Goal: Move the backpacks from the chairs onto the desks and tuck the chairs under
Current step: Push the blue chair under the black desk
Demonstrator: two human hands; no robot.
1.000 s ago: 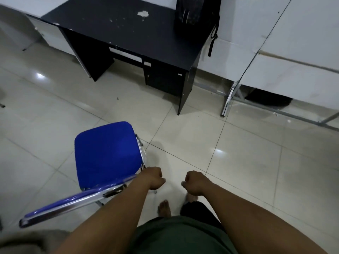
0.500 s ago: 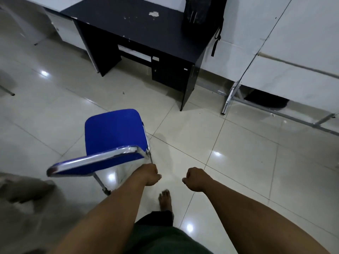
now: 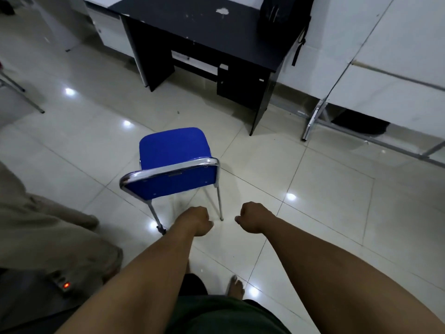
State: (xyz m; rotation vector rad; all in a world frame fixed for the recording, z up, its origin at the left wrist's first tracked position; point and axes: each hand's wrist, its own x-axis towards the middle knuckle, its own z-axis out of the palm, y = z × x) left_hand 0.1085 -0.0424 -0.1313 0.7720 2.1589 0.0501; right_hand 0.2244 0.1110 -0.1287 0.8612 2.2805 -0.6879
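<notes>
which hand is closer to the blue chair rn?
Left. The left hand hangs fisted just behind the blue chair, between its rear legs; the right hand sits farther right, clear of it.

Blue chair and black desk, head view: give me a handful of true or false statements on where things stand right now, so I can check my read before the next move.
1. The blue chair is tucked under the black desk. False: it stands out on the tiled floor, apart from the desk.
2. A dark backpack sits on the desk's right end. True.
3. The chair seat holds a backpack. False: the seat is bare.
4. The left hand grips the chair's backrest. False: it is a closed fist below the backrest, holding nothing.
5. The right hand is also a closed fist, clear of the chair. True.
6. The chair's backrest faces the person. True.
</notes>
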